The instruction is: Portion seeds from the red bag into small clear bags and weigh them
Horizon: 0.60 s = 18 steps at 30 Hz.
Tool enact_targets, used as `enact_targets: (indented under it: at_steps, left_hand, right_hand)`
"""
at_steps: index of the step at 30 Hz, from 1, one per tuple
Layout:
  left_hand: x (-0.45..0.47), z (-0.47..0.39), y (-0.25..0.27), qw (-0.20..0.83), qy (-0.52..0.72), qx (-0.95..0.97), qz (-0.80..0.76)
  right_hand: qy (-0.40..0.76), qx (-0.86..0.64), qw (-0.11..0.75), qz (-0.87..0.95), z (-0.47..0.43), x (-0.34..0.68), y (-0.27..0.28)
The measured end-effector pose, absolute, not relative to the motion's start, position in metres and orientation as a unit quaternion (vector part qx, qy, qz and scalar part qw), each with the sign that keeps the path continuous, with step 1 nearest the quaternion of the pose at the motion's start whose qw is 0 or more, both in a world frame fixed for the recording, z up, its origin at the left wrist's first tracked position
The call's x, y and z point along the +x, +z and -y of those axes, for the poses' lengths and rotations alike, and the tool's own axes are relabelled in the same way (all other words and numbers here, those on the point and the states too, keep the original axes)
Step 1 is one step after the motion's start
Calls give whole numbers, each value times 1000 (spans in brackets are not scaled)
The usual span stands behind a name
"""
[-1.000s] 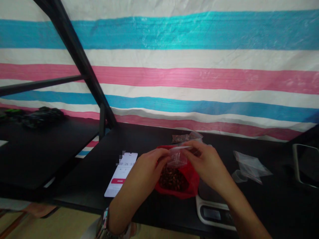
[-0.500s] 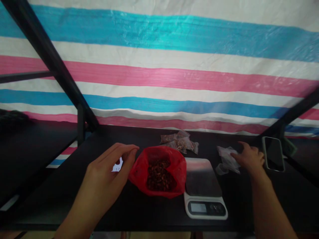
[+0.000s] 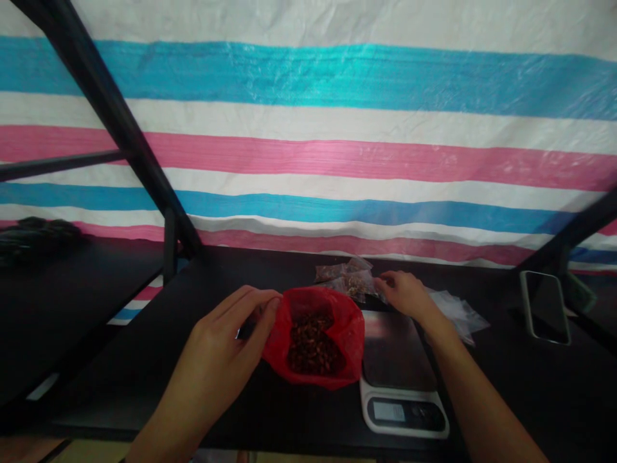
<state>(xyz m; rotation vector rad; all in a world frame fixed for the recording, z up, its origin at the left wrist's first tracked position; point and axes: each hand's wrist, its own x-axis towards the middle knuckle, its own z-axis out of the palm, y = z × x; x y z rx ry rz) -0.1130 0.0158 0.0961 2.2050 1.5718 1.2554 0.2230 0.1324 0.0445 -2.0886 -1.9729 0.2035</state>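
My left hand (image 3: 226, 347) pinches the left rim of a red plastic bag (image 3: 354, 341). The bag stands wide, with many small dark reddish-brown dried pieces (image 3: 315, 350) inside. To its right lies a white kitchen scale (image 3: 398, 357) with a metal plate and a lit display. My right hand (image 3: 405, 292) is above the scale's far edge, fingers curled at the right end of a pile of small filled clear bags (image 3: 354, 280). What those fingers hold, if anything, I cannot make out. Flat clear bags (image 3: 457, 312) lie just right of my right wrist.
A phone (image 3: 544, 305) lies at the right of the black table (image 3: 159, 366). Slanting black frame bars (image 3: 130, 145) stand left and right. Behind hangs a striped plastic sheet (image 3: 337, 161). A dark bundle (image 3: 36, 238) rests on the left surface.
My right hand has moved left from the clear bags to the filled ones. A small clear cup beside the scale no longer shows. My left hand keeps the red bag's rim.
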Motion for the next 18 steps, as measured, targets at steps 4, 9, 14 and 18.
enact_targets:
  at_steps: [4,9,14,18]
  left_hand:
    - [-109,-12,102,63,428,737,-520]
    - [-102,-13,107,79,442,728,-517]
    - [-79,-20,102,155,444,701,-537]
    - [-55,-23,94,296,444,649,-542]
  right_hand:
    - [99,-721,150,669,-140,201,30]
    - [189,-701,227,649,-140,204,39]
    - [347,-592,361,632,-111,194,69]
    - [494,-467,473,561,-79,164,92]
